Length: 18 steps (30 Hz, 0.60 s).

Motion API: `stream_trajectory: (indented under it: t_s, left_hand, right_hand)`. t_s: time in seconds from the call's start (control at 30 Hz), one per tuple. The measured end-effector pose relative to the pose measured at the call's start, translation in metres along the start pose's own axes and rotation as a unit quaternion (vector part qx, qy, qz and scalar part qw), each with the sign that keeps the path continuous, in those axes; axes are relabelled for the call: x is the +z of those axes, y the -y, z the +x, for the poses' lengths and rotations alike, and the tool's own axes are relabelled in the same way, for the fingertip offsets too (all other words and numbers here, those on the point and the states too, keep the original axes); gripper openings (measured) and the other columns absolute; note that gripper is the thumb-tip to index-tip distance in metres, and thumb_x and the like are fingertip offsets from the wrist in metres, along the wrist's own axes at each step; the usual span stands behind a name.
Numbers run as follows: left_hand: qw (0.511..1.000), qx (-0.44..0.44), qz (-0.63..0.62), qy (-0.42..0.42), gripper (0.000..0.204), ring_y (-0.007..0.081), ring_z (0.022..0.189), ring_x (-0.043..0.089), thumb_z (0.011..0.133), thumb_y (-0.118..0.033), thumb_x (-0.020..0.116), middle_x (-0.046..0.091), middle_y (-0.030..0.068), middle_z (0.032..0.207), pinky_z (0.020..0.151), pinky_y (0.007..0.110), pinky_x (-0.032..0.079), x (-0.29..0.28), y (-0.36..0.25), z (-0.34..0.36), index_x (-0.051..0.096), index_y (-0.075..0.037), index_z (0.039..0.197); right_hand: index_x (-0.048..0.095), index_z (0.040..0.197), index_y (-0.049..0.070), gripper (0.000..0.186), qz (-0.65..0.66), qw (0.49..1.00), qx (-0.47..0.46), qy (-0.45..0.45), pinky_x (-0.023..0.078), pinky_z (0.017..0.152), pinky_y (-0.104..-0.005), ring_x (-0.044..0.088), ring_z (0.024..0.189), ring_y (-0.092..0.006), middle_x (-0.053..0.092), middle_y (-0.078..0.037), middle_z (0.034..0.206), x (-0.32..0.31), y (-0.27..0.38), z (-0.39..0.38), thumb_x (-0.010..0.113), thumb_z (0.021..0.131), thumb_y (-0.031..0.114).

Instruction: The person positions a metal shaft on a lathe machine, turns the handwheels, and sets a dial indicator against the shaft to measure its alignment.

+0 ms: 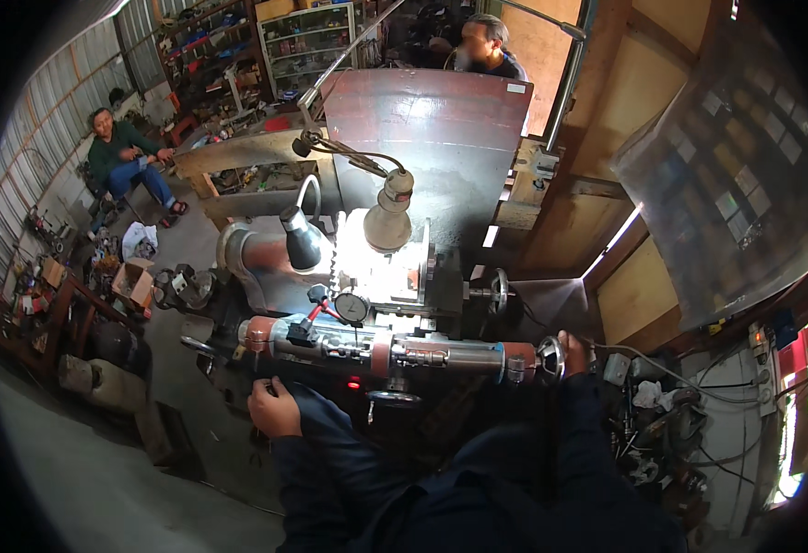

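My right hand is closed on the rim of a shiny metal handwheel at the right end of a grinding machine's cylindrical spindle assembly. My left hand is low at the left, beside my knee and in front of the machine. Its fingers are curled in; whatever they hold, if anything, is hidden. A round dial gauge on a red and black magnetic stand sits above the spindle. A second handwheel juts out at the machine's front.
A lit work lamp and a dark lamp head hang over the machine. Behind stands a metal sheet, with a person beyond it. Another person sits at far left. Cables and clutter lie at right.
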<state>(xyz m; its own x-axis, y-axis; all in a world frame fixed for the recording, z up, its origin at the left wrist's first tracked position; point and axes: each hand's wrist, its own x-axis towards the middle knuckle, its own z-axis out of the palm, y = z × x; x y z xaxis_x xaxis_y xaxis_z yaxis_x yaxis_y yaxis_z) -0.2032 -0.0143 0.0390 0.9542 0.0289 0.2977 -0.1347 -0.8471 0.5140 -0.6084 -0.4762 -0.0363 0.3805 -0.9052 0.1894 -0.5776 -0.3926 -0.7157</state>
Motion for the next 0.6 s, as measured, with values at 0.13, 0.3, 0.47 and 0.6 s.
stream_trajectory:
  t_s: [0.13, 0.3, 0.47, 0.6]
  left_hand:
    - [0.999, 0.007, -0.028, -0.015, 0.017, 0.0350, 0.086, 0.063, 0.090, -0.024, 0.068, 0.067, 0.0117, 0.086, 0.074, 0.048, 0.049, -0.001, -0.003, -0.002, 0.064, -0.007, 0.088]
    - [0.999, 0.005, -0.012, -0.033, 0.015, 0.0338, 0.085, 0.063, 0.090, -0.023, 0.069, 0.067, 0.0120, 0.085, 0.073, 0.047, 0.050, -0.001, -0.008, -0.005, 0.065, -0.008, 0.088]
    - [0.999, 0.018, -0.013, -0.039, 0.015, 0.0340, 0.084, 0.063, 0.089, -0.023, 0.070, 0.066, 0.0122, 0.085, 0.072, 0.047, 0.050, -0.003, -0.011, -0.004, 0.065, -0.008, 0.088]
    - [1.000, 0.003, -0.008, -0.024, 0.016, 0.0342, 0.084, 0.063, 0.089, -0.023, 0.070, 0.066, 0.0124, 0.085, 0.072, 0.047, 0.050, -0.003, -0.012, -0.005, 0.065, -0.008, 0.088]
  right_hand:
    - [0.065, 0.094, -0.001, 0.047, 0.310, 0.935, 0.166, 0.048, 0.048, 0.076, -0.0492, 0.061, 0.088, -0.0482, 0.064, -0.028, 0.089, 0.034, -0.058, -0.013, 0.041, 0.104, 0.038]
    - [0.067, 0.095, 0.000, 0.042, -0.080, 0.991, -0.094, 0.048, 0.050, 0.076, -0.0452, 0.067, 0.084, -0.0377, 0.067, -0.024, 0.086, -0.003, -0.045, -0.061, 0.045, 0.104, 0.034]
    - [0.066, 0.091, -0.001, 0.030, 0.060, 0.994, 0.013, 0.087, 0.047, 0.067, -0.0372, 0.057, 0.071, -0.0147, 0.063, -0.010, 0.073, -0.056, 0.052, -0.087, 0.055, 0.101, 0.025]
    - [0.062, 0.087, -0.002, 0.030, 0.094, 0.988, 0.000, 0.123, 0.044, 0.065, -0.0342, 0.054, 0.070, -0.0123, 0.060, -0.008, 0.071, -0.086, 0.098, -0.074, 0.056, 0.100, 0.024]
